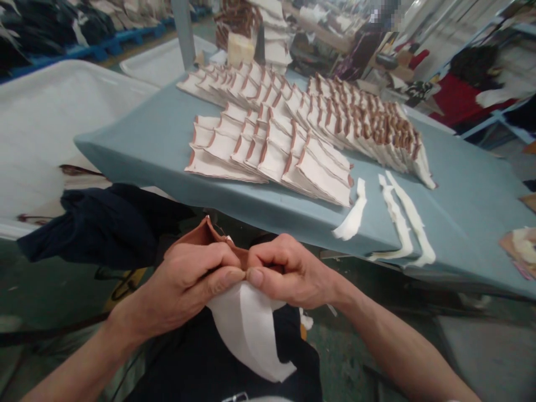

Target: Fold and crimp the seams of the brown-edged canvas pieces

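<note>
My left hand (201, 276) and my right hand (287, 271) meet over my lap, thumb tips nearly touching. Both pinch the edge of one brown piece with a white backing (247, 329), which looks like leather or fabric. Its brown side (195, 234) folds up behind my left fingers, while the white side hangs below my thumbs and curls at its lower end. The fingers hide the part between them. Beyond my hands, on the blue-covered table, lie overlapping rows of similar white pieces (276, 148) with brown edges.
The blue table (138, 145) stands in front of me, its near edge just past my hands. White strips (355, 212) lie near that edge. A large white tub (84, 111) is at the left, with dark cloth (100, 223) below it. A blue metal frame (502, 120) stands at right.
</note>
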`<state>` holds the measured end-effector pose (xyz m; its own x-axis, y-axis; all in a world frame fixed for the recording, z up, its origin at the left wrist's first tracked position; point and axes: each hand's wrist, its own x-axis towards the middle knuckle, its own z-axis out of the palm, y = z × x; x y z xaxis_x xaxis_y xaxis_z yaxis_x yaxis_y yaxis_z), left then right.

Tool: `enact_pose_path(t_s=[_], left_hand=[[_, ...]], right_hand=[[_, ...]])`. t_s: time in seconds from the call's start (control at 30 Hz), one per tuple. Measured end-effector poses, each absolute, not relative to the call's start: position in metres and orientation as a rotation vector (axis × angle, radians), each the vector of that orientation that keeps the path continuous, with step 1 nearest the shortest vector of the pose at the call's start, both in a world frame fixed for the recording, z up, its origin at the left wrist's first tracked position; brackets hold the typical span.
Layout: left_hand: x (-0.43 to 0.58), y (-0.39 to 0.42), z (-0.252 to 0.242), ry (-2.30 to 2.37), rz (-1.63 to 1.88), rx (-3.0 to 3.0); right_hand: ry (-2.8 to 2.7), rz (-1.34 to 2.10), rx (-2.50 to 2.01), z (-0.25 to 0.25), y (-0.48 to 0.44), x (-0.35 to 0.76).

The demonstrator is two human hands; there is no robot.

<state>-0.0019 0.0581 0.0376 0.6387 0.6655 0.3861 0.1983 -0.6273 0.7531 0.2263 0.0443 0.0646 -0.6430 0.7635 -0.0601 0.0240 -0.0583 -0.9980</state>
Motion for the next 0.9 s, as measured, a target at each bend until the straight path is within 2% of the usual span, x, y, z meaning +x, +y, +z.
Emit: enact_pose_path(t_s=[0.3,0.57,0.73,0.9], left_hand=[[0.025,0.06,0.004,0.799,1.14,1.81],[0.008,0.067,0.008,0.826,1.16,1.87],[-0.005,0.071,0.027,0.79,1.115,1.946],[-0.008,0.071,0.054,0.702,0.869,2.026]], right_hand=[[-1.244,1.716,-0.787,0.042,0.03,0.187],[-2.039,1.407,-0.828,0.072,0.055,0.23],[-2.238,1.259,-0.785,0.08,0.065,0.235],[-2.33,1.045,-0.753,0.083,0.073,0.233]])
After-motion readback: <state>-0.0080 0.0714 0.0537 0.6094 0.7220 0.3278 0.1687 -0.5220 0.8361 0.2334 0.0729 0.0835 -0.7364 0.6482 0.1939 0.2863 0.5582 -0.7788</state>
